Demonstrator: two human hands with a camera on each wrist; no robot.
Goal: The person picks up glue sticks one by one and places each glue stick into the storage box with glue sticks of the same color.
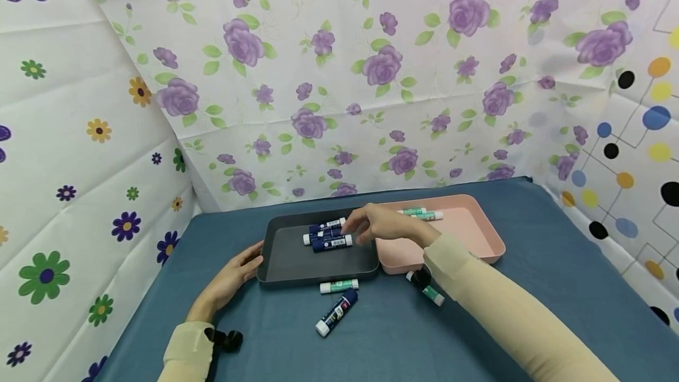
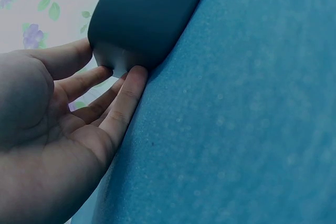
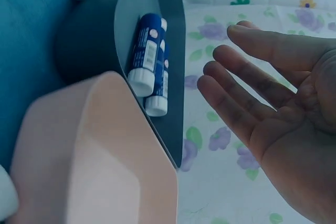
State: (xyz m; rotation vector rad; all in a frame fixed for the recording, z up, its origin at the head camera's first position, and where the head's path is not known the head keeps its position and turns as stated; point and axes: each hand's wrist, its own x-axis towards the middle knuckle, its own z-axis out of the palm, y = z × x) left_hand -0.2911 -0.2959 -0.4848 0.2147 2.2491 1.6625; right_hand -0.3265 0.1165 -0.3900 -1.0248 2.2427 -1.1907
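My left hand (image 1: 230, 279) touches the left end of a dark grey tray (image 1: 313, 269); in the left wrist view its fingertips and thumb rest against the tray's outer corner (image 2: 142, 19). Inside this tray lie three dark blue glue sticks (image 1: 332, 244) with white ends, side by side. Over the tray's right side hovers my right hand (image 1: 384, 223), holding nothing, its fingers near the glue sticks. The right wrist view shows that hand (image 3: 283, 93) with fingers loosely extended, apart from the blue glue sticks (image 3: 145, 53).
A pink tray (image 1: 456, 240) adjoins the dark one on the right, with two green glue sticks (image 1: 431, 216) in it. On the blue cloth in front lie a green glue stick (image 1: 339, 286), a blue one (image 1: 337, 312) and another green one (image 1: 434, 295), partly covered by the wrist camera.
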